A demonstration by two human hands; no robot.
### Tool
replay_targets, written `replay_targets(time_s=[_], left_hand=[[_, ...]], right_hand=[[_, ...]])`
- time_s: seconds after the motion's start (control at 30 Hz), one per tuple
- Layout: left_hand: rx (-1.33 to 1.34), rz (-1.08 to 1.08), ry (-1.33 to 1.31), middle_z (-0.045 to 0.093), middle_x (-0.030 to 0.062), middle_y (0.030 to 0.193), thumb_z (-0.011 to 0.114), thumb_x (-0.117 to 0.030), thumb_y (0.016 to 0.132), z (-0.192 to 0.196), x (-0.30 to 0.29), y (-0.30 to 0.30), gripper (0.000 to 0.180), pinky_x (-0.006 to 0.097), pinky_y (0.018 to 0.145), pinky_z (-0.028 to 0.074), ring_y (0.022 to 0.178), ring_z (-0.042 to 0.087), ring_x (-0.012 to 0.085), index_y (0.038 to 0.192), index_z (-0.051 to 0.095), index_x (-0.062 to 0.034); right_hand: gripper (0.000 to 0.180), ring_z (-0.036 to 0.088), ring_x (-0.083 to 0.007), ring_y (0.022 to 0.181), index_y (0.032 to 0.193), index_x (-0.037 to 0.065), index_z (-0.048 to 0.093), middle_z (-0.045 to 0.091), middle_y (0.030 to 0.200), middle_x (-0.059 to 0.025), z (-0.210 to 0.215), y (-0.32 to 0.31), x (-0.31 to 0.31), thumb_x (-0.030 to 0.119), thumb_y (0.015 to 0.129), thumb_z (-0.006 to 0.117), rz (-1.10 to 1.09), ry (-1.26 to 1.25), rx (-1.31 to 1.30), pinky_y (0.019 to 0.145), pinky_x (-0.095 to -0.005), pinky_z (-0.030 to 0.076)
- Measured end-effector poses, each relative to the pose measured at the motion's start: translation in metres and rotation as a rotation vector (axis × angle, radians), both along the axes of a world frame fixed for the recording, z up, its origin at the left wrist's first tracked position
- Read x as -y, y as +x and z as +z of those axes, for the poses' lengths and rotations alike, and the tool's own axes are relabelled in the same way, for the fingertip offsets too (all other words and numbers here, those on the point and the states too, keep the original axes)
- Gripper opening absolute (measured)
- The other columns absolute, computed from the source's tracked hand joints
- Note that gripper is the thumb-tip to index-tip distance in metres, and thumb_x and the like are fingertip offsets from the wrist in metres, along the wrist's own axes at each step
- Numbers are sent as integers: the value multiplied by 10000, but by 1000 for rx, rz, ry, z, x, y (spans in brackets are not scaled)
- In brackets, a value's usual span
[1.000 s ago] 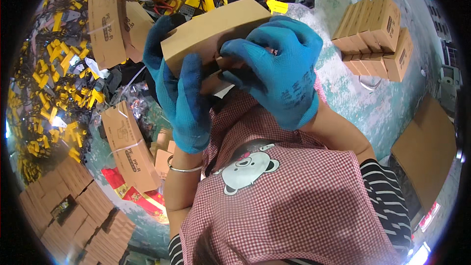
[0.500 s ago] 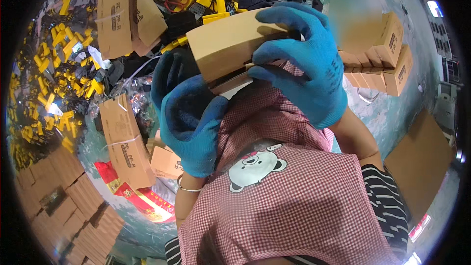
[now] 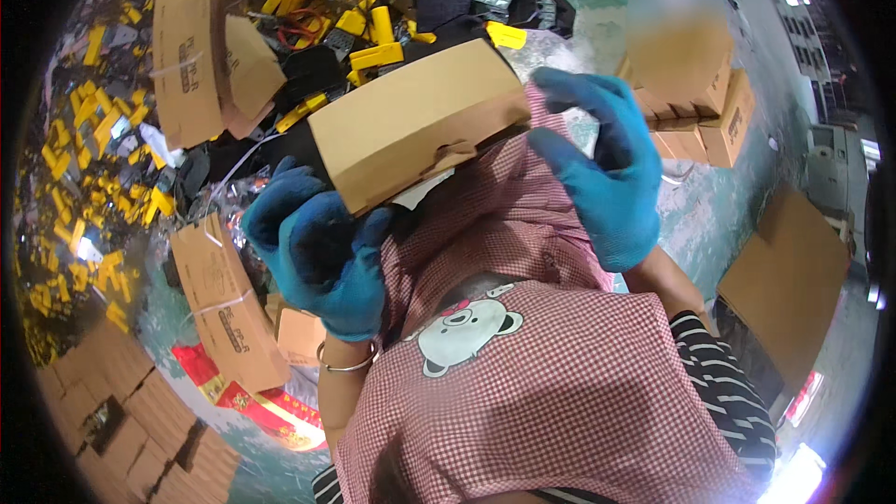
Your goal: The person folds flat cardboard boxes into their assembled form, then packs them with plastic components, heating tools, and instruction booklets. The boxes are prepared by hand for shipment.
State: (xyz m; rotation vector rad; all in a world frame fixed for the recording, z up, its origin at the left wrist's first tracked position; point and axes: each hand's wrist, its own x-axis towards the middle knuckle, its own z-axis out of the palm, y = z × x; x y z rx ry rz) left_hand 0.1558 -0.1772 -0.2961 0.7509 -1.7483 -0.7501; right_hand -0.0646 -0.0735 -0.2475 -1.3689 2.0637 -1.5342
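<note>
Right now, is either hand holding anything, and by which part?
The left hand grips the brown cardboard box at its lower left end. The right hand is open by the box's right end; contact cannot be told.

Tilted brown cardboard box (image 3: 411, 121), closed

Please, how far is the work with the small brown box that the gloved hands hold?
Done: closed brown boxes stand stacked at the right. In hand: the left hand grips the small brown box from below, its end flap not fully shut; the right hand is open beside it. Left: many loose yellow and black parts lie on the floor.
</note>
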Motion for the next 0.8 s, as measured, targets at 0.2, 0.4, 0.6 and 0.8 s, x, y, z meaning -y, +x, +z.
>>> replay_targets(time_s=[0.2, 0.4, 0.6, 0.8], left_hand=[[31, -33, -120, 565, 153, 1224, 808, -150, 828, -1, 11, 4, 330, 441, 1062, 408, 1241, 548, 347, 1067, 618, -23], [80, -162, -129, 562, 162, 1235, 815, -235, 837, 0, 23, 13, 364, 486, 1091, 403, 1293, 519, 395, 1039, 574, -52], [-25, -304, -67, 578, 177, 1271, 822, -213, 825, -2, 29, 10, 349, 524, 1102, 396, 1324, 487, 446, 999, 549, -85], [-58, -318, -72, 597, 161, 1272, 883, -115, 709, 3, 30, 4, 425, 512, 1045, 458, 1276, 531, 432, 1014, 588, -92]], right_hand=[[373, 655, -235, 1015, 1200, 171, 708, 649, 1078, -87, -2, 7, 12, 92, 838, 751, 73, 15, 52, 884, -329, 519], [344, 671, -234, 897, 1171, 151, 704, 669, 971, -84, 19, 11, 12, 72, 838, 742, 117, 159, 65, 821, -317, 526], [357, 626, -280, 898, 1135, 163, 705, 664, 998, -79, 31, 20, 4, 137, 785, 769, 90, 296, -548, 763, -364, 489], [474, 559, -253, 985, 1177, 181, 730, 623, 993, -20, 21, 27, 2, 108, 711, 775, 261, 65, -794, 886, -414, 446]])
